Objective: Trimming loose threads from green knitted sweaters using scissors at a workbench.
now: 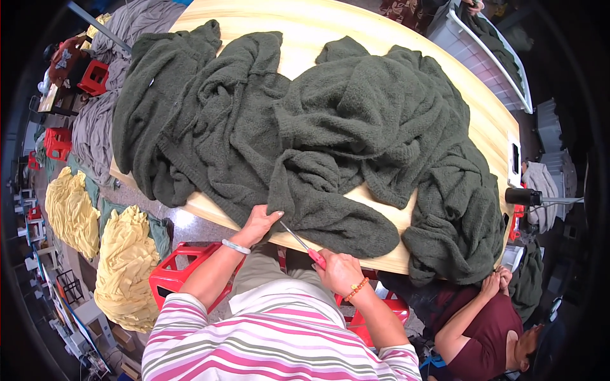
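Note:
Dark green fuzzy knit garments (pixel 356 108) lie heaped across the table. My left hand (pixel 259 223) is at the near edge, its thumb and fingers closed on the border of a dark green knit piece (pixel 337 222). In my right hand (pixel 343 274) is a slim metal tool with a red handle (pixel 296 237). Its thin shaft points up and left, and the tip reaches the cloth close to my left thumb. Whether the tip goes into the knit cannot be made out.
The pale wooden table (pixel 394 223) has a curved near edge. Red stools (pixel 171 270) stand beneath it. Yellow cloth heaps (pixel 127 267) lie on the floor at left. A co-worker in a maroon shirt (pixel 483 330) handles knitwear at right. A white crate (pixel 489 54) stands far right.

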### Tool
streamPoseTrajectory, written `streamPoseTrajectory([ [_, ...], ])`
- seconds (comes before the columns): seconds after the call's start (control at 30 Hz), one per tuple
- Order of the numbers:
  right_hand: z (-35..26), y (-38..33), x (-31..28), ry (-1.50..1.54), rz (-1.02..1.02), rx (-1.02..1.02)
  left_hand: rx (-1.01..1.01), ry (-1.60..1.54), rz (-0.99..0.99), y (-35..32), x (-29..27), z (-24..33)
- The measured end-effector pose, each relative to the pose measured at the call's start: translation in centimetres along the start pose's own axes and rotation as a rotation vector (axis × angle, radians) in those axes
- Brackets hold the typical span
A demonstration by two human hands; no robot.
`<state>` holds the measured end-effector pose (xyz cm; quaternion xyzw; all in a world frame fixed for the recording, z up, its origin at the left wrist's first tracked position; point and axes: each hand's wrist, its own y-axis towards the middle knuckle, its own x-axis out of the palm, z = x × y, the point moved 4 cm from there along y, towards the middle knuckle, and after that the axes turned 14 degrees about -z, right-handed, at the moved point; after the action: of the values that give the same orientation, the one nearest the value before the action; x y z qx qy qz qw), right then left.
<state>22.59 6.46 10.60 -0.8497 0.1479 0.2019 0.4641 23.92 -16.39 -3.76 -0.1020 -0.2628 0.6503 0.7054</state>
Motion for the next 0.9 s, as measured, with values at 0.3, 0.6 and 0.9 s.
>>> streamPoseTrajectory([
  [0.3, 0.4, 0.1, 0.9, 0.008, 0.066, 0.023, -0.074, -0.517, -0.207, -0.2, 0.1, 0.0],
  [0.6, 0.9, -2.1, 0.2, 0.083, 0.171, 0.006, 0.059, -0.014, 0.071, -2.0, -2.2, -0.8],
  [0.9, 1.1, -2.0, 1.8, -0.03, 0.045, -0.019, -0.051, 0.32, 0.071, -6.1, -2.8, -4.0],
])
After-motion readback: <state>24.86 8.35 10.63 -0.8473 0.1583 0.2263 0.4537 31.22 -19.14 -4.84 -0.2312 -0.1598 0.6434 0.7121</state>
